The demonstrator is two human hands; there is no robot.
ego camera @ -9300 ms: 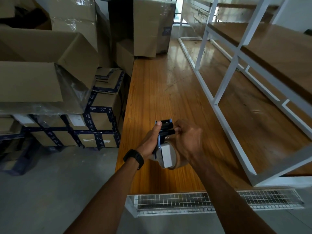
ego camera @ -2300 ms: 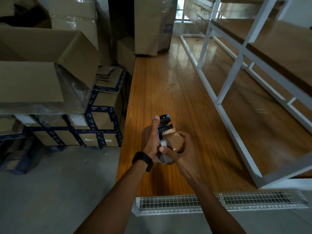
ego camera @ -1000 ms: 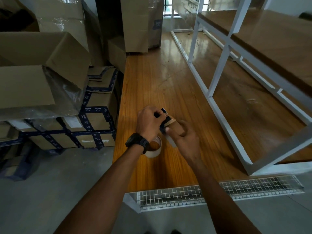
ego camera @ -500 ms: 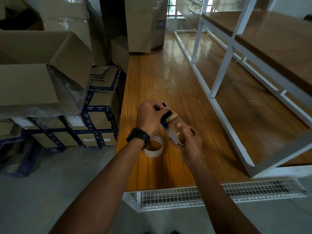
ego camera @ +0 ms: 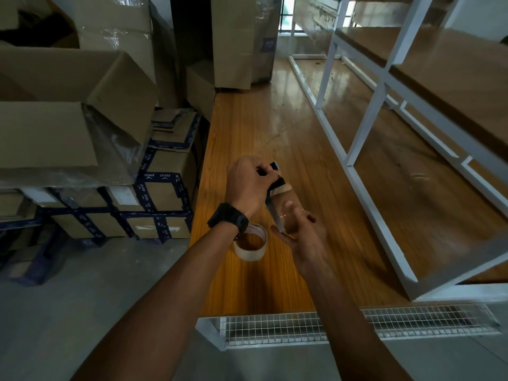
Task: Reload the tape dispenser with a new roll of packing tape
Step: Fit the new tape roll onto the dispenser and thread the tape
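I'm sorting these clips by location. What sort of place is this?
Most likely a warehouse or packing storeroom. Taped cardboard boxes are stacked at the left, a bare white metal shelving rack stands at the right, and a person works on a tape dispenser over a long wooden bench.

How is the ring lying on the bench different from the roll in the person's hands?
The ring on the bench is pale, thin-walled and flat; the roll is brown, thicker and tilted. The ring lies untouched; the roll is gripped by the right hand against the dispenser in the left hand. Both are round.
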